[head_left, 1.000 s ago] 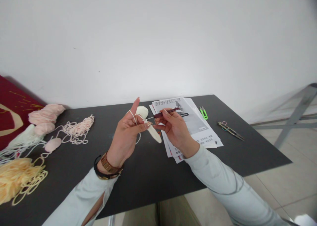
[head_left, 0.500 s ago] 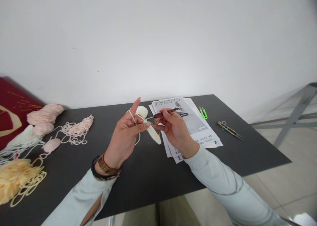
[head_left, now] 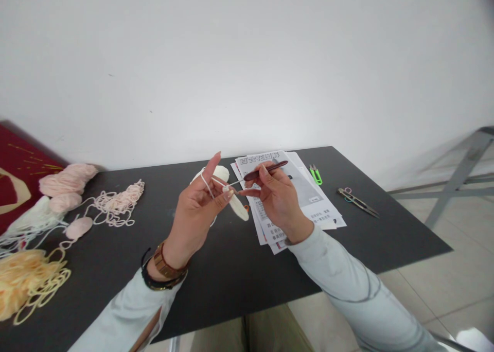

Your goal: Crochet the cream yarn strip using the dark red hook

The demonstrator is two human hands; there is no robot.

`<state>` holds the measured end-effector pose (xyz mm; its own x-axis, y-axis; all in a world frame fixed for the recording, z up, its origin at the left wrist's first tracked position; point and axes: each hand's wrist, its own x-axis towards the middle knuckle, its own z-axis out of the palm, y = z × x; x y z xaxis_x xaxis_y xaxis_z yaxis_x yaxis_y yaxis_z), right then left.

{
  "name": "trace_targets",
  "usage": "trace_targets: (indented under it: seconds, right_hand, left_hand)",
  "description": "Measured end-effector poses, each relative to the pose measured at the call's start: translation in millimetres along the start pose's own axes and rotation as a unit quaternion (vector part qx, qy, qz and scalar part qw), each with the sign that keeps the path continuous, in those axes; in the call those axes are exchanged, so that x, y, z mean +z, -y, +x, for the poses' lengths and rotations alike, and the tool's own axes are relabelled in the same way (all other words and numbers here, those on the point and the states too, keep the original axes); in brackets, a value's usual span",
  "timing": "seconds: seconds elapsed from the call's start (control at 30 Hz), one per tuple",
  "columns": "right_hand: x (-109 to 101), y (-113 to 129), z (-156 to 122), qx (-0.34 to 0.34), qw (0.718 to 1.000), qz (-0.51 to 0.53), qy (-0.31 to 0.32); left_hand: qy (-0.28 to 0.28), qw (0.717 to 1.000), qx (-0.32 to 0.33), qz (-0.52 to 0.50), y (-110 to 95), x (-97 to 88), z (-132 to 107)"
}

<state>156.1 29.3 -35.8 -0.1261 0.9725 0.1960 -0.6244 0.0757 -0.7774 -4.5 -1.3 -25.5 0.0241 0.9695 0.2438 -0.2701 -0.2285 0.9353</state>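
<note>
Right hand (head_left: 281, 201) grips a crochet hook (head_left: 252, 175), its tip at the white crocheted piece (head_left: 239, 208) pinched in the left hand (head_left: 195, 209) above the bench (head_left: 239, 275); a stitch seems underway, needing taut yarn (head_left: 207, 183).

Crochet hook (head_left: 251, 176) tilted more steeply, shifted rightward, far end raised

Beyond the black table (head_left: 231, 285) before me I face a white wall (head_left: 247, 69), small dark marks (head_left: 151, 111) showing above the table's left half. To the table's right I see a grey frame (head_left: 459, 182) of crossing bars; pale floor tiles (head_left: 447, 285) lie beside the table, under soft light.
</note>
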Motion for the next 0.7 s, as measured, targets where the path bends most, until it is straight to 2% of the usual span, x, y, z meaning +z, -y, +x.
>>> trace_targets:
  seconds: [0.17, 0.43, 0.53, 0.7]
  right_hand:
    - [0, -1, 0, 0.011, 1.000, 0.012, 0.003]
    - [-1, -2, 1, 0.026, 1.000, 0.002, -0.015]
    - [-1, -3, 1, 0.030, 0.999, 0.005, -0.017]
    - [-3, -6, 0, 0.038, 0.999, 0.005, -0.015]
  left_hand:
    - [0.040, 0.989, 0.044, 0.137, -4, -4.6, 1]
    - [0.047, 0.979, 0.043, 0.196, -7, -12.1, 3]
    - [0.021, 0.981, 0.014, 0.194, -6, -12.4, 4]
    - [-0.020, 0.994, -0.025, 0.107, -5, -7.9, 4]
